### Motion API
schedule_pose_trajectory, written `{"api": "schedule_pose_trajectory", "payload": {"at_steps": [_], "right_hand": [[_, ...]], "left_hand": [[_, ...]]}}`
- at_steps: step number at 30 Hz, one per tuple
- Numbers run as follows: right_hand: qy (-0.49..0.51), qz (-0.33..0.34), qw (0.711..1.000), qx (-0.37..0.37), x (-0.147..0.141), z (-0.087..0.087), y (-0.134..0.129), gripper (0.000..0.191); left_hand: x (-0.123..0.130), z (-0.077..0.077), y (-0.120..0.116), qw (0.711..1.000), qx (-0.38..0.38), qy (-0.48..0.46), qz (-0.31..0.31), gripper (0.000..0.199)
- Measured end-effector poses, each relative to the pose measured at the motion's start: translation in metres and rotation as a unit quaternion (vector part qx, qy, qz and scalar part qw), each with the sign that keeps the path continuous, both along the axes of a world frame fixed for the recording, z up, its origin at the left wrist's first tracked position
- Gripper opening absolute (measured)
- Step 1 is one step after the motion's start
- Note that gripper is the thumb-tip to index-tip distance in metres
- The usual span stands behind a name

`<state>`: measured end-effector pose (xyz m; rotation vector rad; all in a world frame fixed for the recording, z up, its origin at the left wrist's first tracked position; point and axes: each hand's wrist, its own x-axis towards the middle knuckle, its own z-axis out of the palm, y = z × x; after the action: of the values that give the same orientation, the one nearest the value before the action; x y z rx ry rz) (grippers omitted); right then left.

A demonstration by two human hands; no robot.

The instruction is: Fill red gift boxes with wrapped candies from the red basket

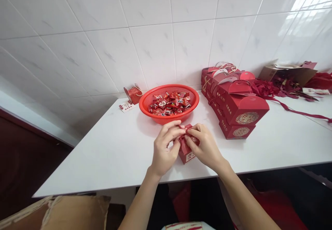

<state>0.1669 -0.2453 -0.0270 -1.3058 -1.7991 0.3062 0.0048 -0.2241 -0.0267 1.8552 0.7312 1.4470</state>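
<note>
Left hand: curling its fingers, gripping the left side of the small red box's top with thumb and fingertips.
Right hand: pinching at the same top from the other side.
Small red box: sitting between both hands on the white surface.
Box top: apparently being closed or tied, probably calling for careful fingertip pressure; fingers are hiding details.
Red basket: holding wrapped sweets just behind, limiting far-side room.
Stacked red boxes: standing rightward, leaving the hands unobstructed.
Ribbon: trailing farther right.

Strong glare, top right, bouncing off the tiled wall! Soft shadows on the desk, deep gloom underneath.
</note>
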Motion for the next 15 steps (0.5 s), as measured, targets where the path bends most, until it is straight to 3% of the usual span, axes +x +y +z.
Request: {"api": "schedule_pose_trajectory", "payload": {"at_steps": [3, 8, 15], "right_hand": [[0.054, 0.003, 0.999, 0.007, -0.001, -0.001, -0.004, 0.026], [0.124, 0.011, 0.992, -0.012, -0.004, -0.001, -0.006, 0.020], [0.234, -0.054, 0.968, 0.068, -0.007, 0.003, -0.022, 0.015]], "left_hand": [[0.005, -0.002, 0.004, 0.993, 0.081, 0.079, 0.025, 0.026], [0.009, -0.004, 0.005, 0.987, 0.094, 0.128, 0.027, 0.036], [0.007, -0.006, -0.005, 0.992, 0.110, 0.064, 0.024, 0.028]]}}
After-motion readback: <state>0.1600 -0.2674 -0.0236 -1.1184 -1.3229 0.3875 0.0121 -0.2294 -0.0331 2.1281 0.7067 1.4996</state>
